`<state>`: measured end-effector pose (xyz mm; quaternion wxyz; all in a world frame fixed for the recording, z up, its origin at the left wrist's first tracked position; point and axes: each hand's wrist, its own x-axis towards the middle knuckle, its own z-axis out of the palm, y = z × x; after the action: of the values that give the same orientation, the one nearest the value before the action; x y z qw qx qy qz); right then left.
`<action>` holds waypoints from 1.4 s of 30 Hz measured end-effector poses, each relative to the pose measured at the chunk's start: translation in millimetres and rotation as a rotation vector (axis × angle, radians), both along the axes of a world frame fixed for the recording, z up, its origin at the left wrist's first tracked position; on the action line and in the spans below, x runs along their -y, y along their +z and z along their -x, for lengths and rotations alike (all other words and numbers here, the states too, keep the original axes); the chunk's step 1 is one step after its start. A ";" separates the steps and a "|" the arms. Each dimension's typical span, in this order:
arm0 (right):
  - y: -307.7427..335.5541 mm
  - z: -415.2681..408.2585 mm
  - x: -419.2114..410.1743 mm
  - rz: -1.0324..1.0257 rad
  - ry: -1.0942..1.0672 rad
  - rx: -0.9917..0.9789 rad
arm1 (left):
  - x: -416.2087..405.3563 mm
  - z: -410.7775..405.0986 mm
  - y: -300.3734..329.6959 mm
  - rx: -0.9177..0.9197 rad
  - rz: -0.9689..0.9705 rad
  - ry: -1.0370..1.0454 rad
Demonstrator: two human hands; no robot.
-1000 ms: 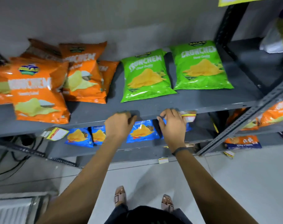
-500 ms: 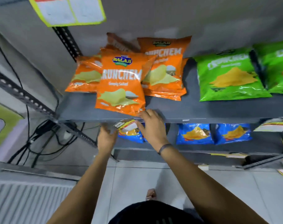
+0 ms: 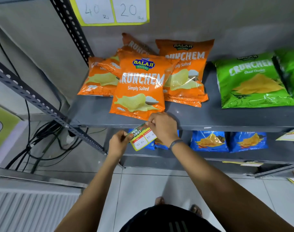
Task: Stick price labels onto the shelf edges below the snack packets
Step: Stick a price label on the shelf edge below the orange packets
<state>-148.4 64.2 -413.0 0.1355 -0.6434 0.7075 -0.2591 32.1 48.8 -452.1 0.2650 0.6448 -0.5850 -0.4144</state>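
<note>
A yellow-bordered price label (image 3: 141, 138) with two handwritten price boxes hangs tilted at the front edge of the grey shelf (image 3: 99, 126), just below the front orange Crunchem packet (image 3: 139, 87). My left hand (image 3: 118, 143) pinches the label's lower left corner. My right hand (image 3: 163, 127) pinches its upper right corner against the shelf edge. More orange packets (image 3: 184, 71) lie behind, and green Crunchem packets (image 3: 253, 82) lie to the right.
Blue snack packets (image 3: 210, 141) sit on the lower shelf. Another price label (image 3: 112, 10) hangs on the shelf above, one (image 3: 290, 134) at the right edge. A perforated metal upright (image 3: 42, 104) and black cables (image 3: 40, 141) stand left. Tiled floor lies below.
The view has swung left from the green packets to the orange ones. Both hands moved left along the shelf edge and now hold the label under the front orange packet.
</note>
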 end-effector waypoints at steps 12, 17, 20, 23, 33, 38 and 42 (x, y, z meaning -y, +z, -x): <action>0.2 2.2 -25.1 0.015 0.154 -0.326 | 7.2 -15.3 17.0 0.444 0.370 -0.268; 2.6 -6.3 -28.8 -0.082 0.117 -0.649 | 11.9 -15.5 9.4 0.735 0.445 -0.409; 0.3 -8.5 -28.9 -0.077 0.117 -0.708 | 13.0 -11.1 9.3 0.812 0.450 -0.440; -2.0 -10.0 -27.7 -0.089 0.107 -0.727 | 13.8 -6.0 11.4 0.841 0.442 -0.431; 0.2 -13.7 -22.6 -0.073 0.043 -0.696 | 19.6 0.3 19.5 0.824 0.430 -0.357; -2.7 -10.1 -21.3 -0.028 0.032 -0.691 | 19.3 -3.7 20.9 0.819 0.477 -0.350; -4.1 -3.3 -19.9 -0.049 0.074 -0.509 | 21.1 -5.8 25.6 0.799 0.533 -0.339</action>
<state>-145.1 84.1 -417.0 -0.0220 -0.7099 0.7008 -0.0665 37.9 27.7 -426.4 0.1048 0.5590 -0.8224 -0.0092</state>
